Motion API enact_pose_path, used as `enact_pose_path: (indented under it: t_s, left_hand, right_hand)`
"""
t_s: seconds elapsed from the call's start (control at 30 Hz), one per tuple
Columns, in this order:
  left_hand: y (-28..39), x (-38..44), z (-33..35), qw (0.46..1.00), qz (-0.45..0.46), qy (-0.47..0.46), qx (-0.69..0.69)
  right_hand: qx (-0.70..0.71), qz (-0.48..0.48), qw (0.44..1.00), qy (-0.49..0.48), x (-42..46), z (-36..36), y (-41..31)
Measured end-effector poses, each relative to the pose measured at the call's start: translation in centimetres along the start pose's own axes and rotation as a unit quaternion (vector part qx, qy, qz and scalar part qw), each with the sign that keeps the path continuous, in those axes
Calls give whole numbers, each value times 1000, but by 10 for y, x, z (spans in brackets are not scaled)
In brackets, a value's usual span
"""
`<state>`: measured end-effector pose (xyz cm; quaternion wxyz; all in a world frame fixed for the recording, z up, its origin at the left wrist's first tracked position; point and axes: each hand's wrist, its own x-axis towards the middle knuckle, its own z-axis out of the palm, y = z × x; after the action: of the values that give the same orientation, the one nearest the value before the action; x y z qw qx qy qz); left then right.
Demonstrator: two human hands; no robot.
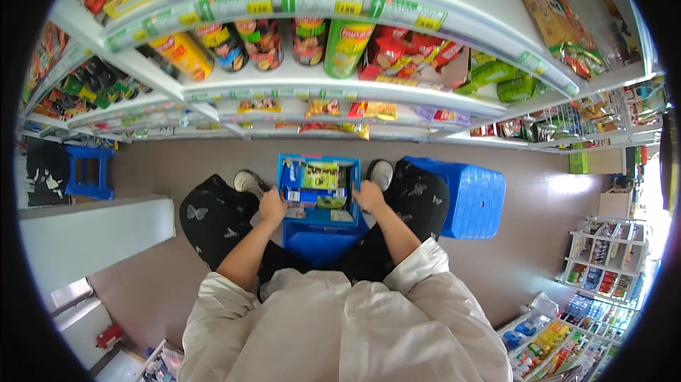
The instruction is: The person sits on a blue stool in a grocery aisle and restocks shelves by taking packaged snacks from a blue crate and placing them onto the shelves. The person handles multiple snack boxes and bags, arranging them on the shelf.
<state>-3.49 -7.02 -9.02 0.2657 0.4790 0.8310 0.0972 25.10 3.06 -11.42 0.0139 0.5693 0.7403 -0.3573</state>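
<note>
Between my knees is a blue open-topped box (318,156) with several small packaged cartons inside. My left hand (273,205) grips its left wall, and my right hand (369,197) grips the right wall; the fingertips are partly hidden on both sides. A green-printed carton (321,175) lies at the back of the box. In front of it is a blue carton (314,194), with a barcode on its side. Some dark space shows along the box's right side.
A blue plastic stool (476,201) stands beside my right knee, and another blue stool (90,172) is at far left. Ahead, a white shelf (340,93) holds chip canisters (348,47) and snack packets (372,110). A white panel (101,241) juts in from the left.
</note>
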Motion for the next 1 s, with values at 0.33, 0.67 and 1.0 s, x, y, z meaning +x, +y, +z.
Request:
enact_pose_path:
  t_s: [0.33, 0.67, 1.0]
  left_hand:
    - [35, 76, 22, 1000, 8, 0, -16]
    - [-23, 86, 107, 988, -45, -135, 64]
    - [-10, 80, 97, 994, 14, -99, 38]
  right_hand:
    - [8, 171, 980, 101, 51, 16, 9]
    - [-25, 284, 955, -79, 59, 59, 32]
    - [-37, 287, 957, -11, 73, 69, 33]
